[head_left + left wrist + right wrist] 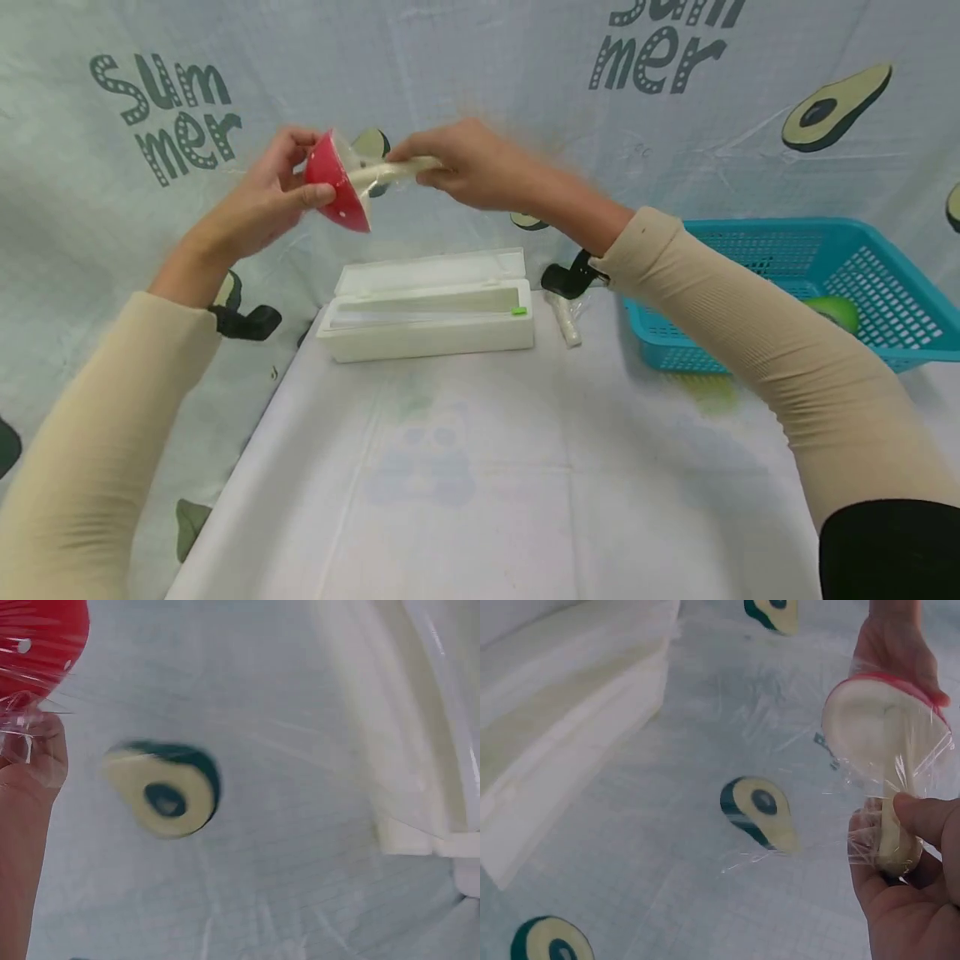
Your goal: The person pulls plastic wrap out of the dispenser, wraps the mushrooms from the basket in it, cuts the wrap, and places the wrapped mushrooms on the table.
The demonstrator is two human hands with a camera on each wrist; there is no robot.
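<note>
A toy mushroom with a red, white-dotted cap (pixel 330 179) and a pale stem (pixel 382 173) is held sideways in the air between both hands. Clear plastic film (pixel 922 761) wraps it, with creases around the stem in the right wrist view. My left hand (pixel 262 200) grips the cap, thumb in front and fingers behind its edge. The stem's end is pinched between thumb and fingers of my right hand (pixel 480 171). At the left wrist view's edge, film stretches over the fingers (pixel 45 742) below the red cap.
Behind, on the white table (pixel 480 467), stands a long white box (pixel 435 337) with its lid raised and a green slider (pixel 518 311). Right of it lies a pale film-wrapped stick-like piece (pixel 566 323). A blue basket (pixel 810 227) holding a green round item (pixel 838 311) sits behind the right forearm.
</note>
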